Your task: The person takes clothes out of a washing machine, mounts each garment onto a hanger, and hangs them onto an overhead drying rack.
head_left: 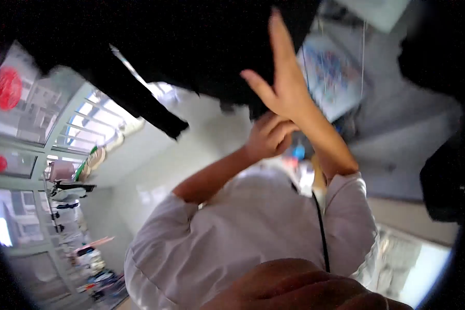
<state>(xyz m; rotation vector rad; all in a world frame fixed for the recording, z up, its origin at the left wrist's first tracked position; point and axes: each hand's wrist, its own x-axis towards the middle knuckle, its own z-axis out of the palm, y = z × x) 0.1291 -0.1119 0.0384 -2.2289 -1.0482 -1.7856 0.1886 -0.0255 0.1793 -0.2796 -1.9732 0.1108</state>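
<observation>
My right hand [287,77] reaches upward in the middle of the head view, its thumb spread away from the extended fingers. It lies over or just in front of a large black shape [201,46] that looks like cloth; whether they touch I cannot tell. Below it, my left hand [268,135] is closed, with curled fingers close to my right wrist. What it grips, if anything, is hidden. A narrow black strip [163,121] hangs from the dark mass on the left. My white shirt [253,217] and a black cord [320,232] show beneath.
Barred windows [95,121] stand at left, with round red decorations [6,88] on the glass. Shoes [94,159] are near the sill, above crowded clutter [95,268]. A blue-and-red patterned panel [330,77] is at upper right. Blurred small items [299,160] show behind my hands.
</observation>
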